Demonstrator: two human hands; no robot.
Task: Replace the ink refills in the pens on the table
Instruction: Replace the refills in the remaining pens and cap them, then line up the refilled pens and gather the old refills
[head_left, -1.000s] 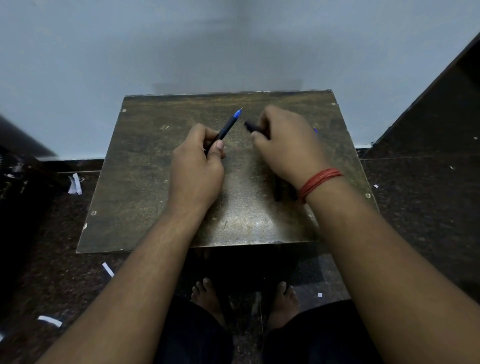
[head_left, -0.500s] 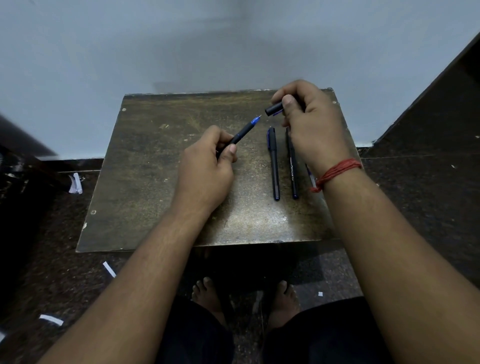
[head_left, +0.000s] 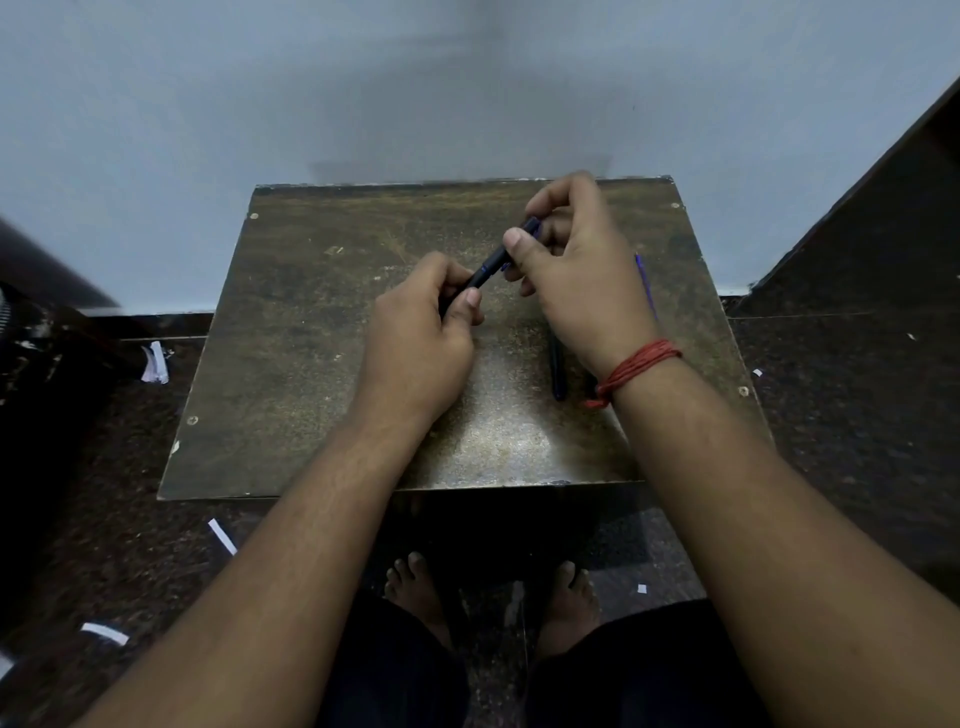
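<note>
A: Two hands on one pen, over the middle of the tabletop. Left hand has its grip curled round the lower barrel, thumb on top. Right hand pinches the upper end, thumb pressed on the barrel, other fingers bent behind it.

B: Pen's angle?

A: Tilted, running from lower left up to the right, held clear of the tabletop. Dark body w/ a blue band near the middle. Upper end shows a bit of blue betw. the right fingers; can't tell if that's a cap or the tip.

B: Other pens?

A: One dark pen lies flat on the tabletop, just left of the right wrist, pointing roughly away from the person; its far half is hidden under the right hand. A second dark bit sits next to it by the wristband, mostly covered, prob. another pen but can't tell. A thin blue stick, likely a refill, lies beyond the right hand toward the tabletop's right edge.

B: Anything else?

A: Red thread band on the right wrist. Tabletop is brown, worn, screws at corners, set against a pale blue wall. Dark speckled floor w/ white paper scraps. Bare feet show under the near edge.
</note>
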